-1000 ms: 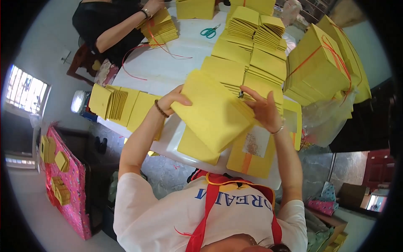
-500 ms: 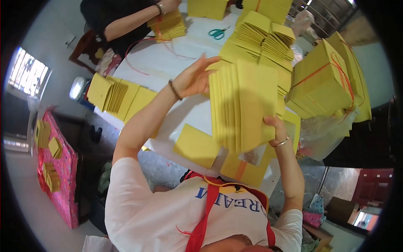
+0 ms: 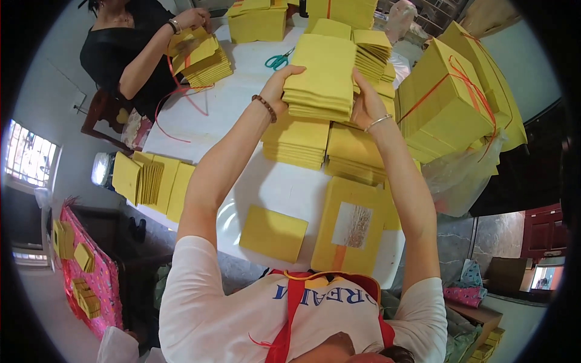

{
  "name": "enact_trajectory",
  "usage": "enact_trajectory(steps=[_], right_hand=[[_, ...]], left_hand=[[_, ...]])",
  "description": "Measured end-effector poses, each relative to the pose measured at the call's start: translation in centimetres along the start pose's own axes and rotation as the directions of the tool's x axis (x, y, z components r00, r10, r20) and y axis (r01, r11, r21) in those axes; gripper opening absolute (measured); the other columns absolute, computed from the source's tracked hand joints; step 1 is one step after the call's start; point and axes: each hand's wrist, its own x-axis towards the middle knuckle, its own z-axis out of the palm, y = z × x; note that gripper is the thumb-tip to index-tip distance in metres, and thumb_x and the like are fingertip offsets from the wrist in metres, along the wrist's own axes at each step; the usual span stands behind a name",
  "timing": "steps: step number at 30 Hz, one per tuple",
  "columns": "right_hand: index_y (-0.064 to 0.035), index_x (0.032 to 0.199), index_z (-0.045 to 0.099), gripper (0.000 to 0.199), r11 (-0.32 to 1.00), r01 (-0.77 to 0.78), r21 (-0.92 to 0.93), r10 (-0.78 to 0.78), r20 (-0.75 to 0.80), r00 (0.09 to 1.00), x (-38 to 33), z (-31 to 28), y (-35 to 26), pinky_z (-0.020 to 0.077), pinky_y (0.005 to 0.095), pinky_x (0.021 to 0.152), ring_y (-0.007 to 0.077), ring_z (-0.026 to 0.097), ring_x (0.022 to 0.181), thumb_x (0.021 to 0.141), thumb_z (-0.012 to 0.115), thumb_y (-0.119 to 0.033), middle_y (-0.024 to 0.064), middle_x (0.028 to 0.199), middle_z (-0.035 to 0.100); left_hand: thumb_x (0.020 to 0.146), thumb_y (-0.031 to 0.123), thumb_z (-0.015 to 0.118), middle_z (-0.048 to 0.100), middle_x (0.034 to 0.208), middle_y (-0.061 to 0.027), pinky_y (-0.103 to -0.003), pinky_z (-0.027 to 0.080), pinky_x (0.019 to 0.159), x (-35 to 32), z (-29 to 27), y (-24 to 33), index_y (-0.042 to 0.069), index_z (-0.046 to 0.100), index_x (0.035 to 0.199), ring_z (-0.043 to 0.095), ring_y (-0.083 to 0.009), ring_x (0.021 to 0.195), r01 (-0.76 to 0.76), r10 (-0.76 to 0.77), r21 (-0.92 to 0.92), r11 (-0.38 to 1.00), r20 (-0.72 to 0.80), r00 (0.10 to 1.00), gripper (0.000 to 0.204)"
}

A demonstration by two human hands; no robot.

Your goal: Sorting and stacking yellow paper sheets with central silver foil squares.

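Note:
A thick stack of yellow paper packets (image 3: 319, 75) is held up between my two hands over the far part of the white table. My left hand (image 3: 277, 91) grips its left side, and the right hand (image 3: 368, 107), with a silver bangle on its wrist, presses on the right side. Just below the held stack lie two piles of yellow packets, a left one (image 3: 295, 144) and a right one (image 3: 354, 150). Nearer to me are a flat yellow packet (image 3: 273, 235) and a larger yellow block (image 3: 348, 212) with a pale, brown-flecked patch.
Green-handled scissors (image 3: 279, 59) lie beyond my left hand. Across the table, another person's hand (image 3: 192, 19) rests at a yellow bundle (image 3: 206, 63) with red strap. Tall tied bundles (image 3: 448, 100) stand at right, above a clear plastic bag (image 3: 463, 175). More yellow packets (image 3: 151, 178) sit at left.
The stack has gone from a tilted position closer to me to farther away over the piles. My left hand, loose beside it before, now grips its side. The view has shifted.

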Motion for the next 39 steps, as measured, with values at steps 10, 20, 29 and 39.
enact_trajectory(steps=[10,20,29,39], right_hand=[[-0.0137,0.123,0.045,0.047,1.000,-0.001,-0.014,-0.002,-0.255,0.967,7.0,-3.0,7.3,0.0260,0.0393,0.099,0.0203,0.043,0.114,0.083,0.060,-0.032,0.0048,0.121,0.051],[-0.0132,0.144,0.009,0.084,0.999,-0.007,-0.039,0.000,-0.179,0.984,7.1,-3.2,7.2,0.0306,0.0319,0.090,0.0140,0.044,0.104,0.080,0.063,-0.017,0.0049,0.117,0.049],[-0.0094,0.141,0.015,0.073,0.985,0.136,-0.102,-0.152,-0.165,0.974,-1.7,-0.3,6.6,0.0402,0.0247,0.081,0.0120,0.047,0.102,0.083,0.059,-0.012,0.0064,0.129,0.041],[-0.0078,0.119,0.053,0.031,0.986,-0.036,-0.163,0.036,-0.005,0.999,-13.6,-5.3,10.5,0.0437,0.0299,0.085,0.0149,0.054,0.104,0.088,0.054,-0.013,0.0038,0.111,0.058]], left_hand=[[0.073,0.027,0.064,0.061,0.106,-0.0118,-0.042,0.045,0.085,10.0,-5.7,-0.5,0.006,0.058,0.107,0.058,-0.0267,0.095,0.173,-0.176,-0.031,0.984,-0.159,0.972,0.041],[0.079,0.021,0.061,0.060,0.106,-0.0095,-0.039,0.047,0.084,10.5,-6.3,-1.1,0.007,0.050,0.115,0.059,-0.0237,0.095,0.040,-0.035,0.107,0.993,-0.045,0.998,0.040],[0.071,0.020,0.072,0.044,0.127,-0.0151,-0.036,0.039,0.092,6.2,-4.8,0.2,0.001,0.032,0.134,0.045,-0.0243,0.114,-0.270,0.449,0.503,0.821,-0.277,0.850,0.077],[0.072,0.026,0.069,0.047,0.126,-0.0117,-0.042,0.036,0.095,-17.6,-7.2,-10.2,0.011,0.046,0.126,0.045,-0.0292,0.114,-0.283,0.204,0.949,-0.138,0.306,0.930,0.060]])
